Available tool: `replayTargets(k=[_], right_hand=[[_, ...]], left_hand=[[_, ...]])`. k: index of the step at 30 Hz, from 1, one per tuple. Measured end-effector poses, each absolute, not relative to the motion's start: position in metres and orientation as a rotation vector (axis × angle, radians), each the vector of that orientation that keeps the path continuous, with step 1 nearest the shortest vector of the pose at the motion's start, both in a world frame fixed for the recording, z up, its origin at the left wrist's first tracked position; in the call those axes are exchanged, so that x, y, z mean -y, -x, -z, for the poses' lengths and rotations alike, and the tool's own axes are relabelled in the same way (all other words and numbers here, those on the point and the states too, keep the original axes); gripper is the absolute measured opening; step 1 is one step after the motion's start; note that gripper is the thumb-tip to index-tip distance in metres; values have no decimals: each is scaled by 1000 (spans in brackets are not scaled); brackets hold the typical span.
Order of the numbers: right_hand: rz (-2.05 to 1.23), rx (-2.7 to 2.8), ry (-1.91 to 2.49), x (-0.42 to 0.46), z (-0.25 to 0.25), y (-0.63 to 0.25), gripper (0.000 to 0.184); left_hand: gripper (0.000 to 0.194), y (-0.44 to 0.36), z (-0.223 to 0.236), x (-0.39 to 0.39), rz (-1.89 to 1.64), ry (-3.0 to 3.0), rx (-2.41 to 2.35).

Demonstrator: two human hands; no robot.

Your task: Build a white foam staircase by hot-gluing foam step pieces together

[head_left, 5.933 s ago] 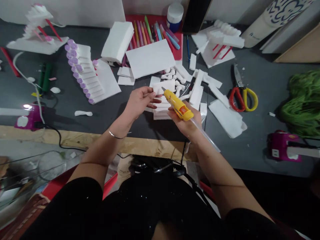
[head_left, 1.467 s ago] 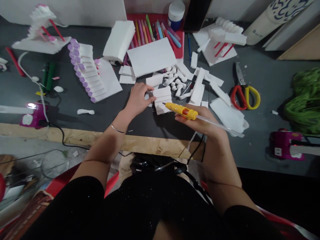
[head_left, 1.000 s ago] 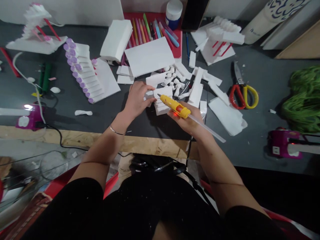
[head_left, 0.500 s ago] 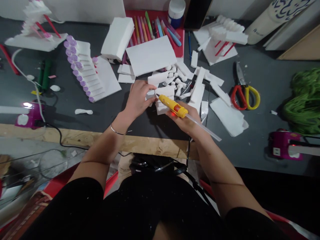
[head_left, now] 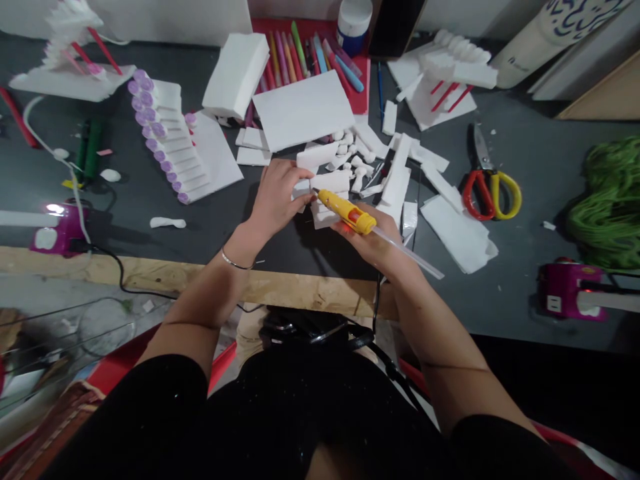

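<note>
Dark table (head_left: 225,237): mixed built and loose parts. Purple-edged stepped build (head_left: 175,140) is at the left, steps joined in a full run on its white base; reads as built, my judgement. Left white model (head_left: 73,20) and right white model (head_left: 463,67) both stand over red posts; also look assembled, finish level unclear.

Ridged white piece (head_left: 331,181) lies flat at centre, between the hands. Several layers in place, far fewer than the purple-edged build, so I'd call it partway. Can't tell which layers are bonded.

Right hand (head_left: 377,240) is wrapped around the yellow glue gun (head_left: 345,210), clear glue stick (head_left: 413,255) out the back. Left hand (head_left: 275,197) pinches a small white piece (head_left: 301,189) between thumb and fingers, beside the ridged piece. Nozzle is right at its edge; contact and glue bead too small to confirm.

Unused stock, as I read it: loose white strips (head_left: 398,163), then knobby white bits (head_left: 359,175), lying unattached.
</note>
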State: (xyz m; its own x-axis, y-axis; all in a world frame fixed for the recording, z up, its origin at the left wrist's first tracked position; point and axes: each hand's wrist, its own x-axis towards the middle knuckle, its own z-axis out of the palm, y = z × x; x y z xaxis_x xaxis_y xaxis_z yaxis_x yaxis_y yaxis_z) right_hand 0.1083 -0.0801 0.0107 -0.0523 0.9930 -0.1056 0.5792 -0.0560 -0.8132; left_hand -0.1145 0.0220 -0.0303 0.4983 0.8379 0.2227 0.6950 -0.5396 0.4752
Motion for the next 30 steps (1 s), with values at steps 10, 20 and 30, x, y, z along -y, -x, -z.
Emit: replayTargets(k=[10,20,30], right_hand=[[-947,1653,1728,80,-8,-110,39],[-938,1687,1780,81,-8,-112,36],[-871,1655,1785,80,-3,-116,36]], left_hand=[[66,114,30,-22,-601,-2412,-1305],[66,115,29,-22,-609,-2417,-1293],[73,116,31,-23,-638,-2430,-1292]])
